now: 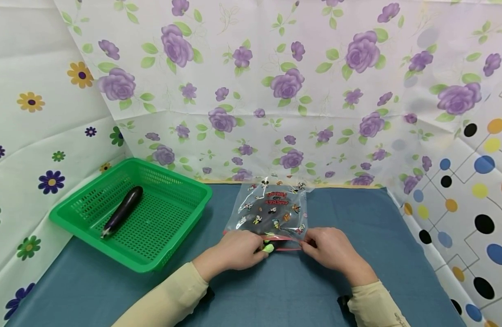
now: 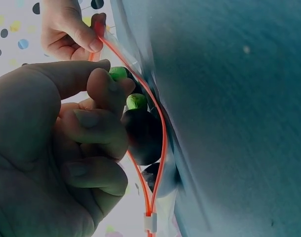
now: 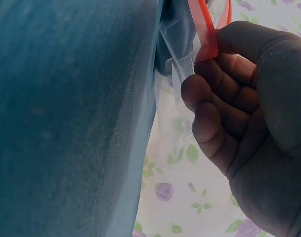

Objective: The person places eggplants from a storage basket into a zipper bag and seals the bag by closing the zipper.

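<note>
Clear, cartoon-printed bag (image 1: 271, 211), red-rimmed, gaping
Your right fingers (image 3: 227, 86) pinch its rim (image 3: 205, 32); your left fingers (image 2: 107, 91), a green stem (image 2: 119, 73).

Head camera looked forward and down from above the blue table (image 1: 271, 295), farthest off. Left wrist camera: close at the left hand (image 1: 236, 250), image sideways, faced the right hand (image 1: 329, 247) and dotted cloth (image 1: 463, 195). Right wrist camera, also close, sideways, faced flowered cloth (image 1: 251, 91). All shared the bag's red edge (image 3: 206, 34).
</note>
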Demonstrator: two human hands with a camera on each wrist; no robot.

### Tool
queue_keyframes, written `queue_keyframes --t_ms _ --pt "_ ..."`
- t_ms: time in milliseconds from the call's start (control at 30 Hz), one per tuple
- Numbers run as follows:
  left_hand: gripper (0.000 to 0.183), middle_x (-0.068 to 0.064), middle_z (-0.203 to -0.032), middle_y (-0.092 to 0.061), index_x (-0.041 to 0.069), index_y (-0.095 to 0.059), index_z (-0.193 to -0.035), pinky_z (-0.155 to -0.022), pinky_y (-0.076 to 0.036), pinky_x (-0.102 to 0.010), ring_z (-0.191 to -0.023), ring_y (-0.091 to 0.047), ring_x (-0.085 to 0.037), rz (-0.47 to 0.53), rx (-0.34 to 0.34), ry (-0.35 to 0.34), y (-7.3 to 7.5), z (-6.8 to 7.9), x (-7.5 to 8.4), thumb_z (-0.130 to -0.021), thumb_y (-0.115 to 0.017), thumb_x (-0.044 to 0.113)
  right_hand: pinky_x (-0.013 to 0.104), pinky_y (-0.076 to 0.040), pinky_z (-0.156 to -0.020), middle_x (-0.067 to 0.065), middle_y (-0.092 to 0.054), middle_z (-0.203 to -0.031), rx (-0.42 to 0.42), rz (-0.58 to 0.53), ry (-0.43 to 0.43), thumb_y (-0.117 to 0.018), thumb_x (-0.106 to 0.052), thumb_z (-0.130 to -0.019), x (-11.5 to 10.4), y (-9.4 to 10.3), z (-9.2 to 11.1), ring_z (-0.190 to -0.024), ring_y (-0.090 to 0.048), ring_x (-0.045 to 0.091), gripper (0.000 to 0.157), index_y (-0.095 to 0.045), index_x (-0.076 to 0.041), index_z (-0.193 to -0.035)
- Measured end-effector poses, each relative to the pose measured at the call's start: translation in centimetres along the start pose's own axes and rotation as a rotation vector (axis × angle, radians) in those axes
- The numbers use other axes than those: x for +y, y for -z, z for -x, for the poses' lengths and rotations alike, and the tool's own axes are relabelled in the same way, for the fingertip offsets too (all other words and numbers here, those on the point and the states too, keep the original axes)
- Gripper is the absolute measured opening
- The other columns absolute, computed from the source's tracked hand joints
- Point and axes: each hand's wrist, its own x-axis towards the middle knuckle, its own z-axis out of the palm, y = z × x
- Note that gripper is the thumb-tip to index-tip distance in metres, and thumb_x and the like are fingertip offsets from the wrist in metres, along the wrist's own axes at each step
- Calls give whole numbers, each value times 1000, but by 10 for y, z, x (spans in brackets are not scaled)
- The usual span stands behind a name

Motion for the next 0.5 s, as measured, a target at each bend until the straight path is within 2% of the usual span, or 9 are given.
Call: queue_keyframes --t_ms 333,500 --pt "47 11 -59 -47 28 -58 -65 -48 -31 -31 -53 -46 -8 -51 45 -24 -2 -7 -1 -105 -79 40 29 -41 -56 -18 -55 -69 -1 -1 -1 -85 -21 -100 0 0 0 -56 -43 -2 25 -71 -28 -81" --pt "44 11 -61 -50 28 -59 -67 -48 -33 -31 -54 -48 -9 -76 44 -15 -2 -10 0 -106 -77 38 29 -41 -57 -18 -55 -70 -1 -2 0 -85 -21 -100 0 0 0 -56 -43 -3 24 -71 -28 -82"
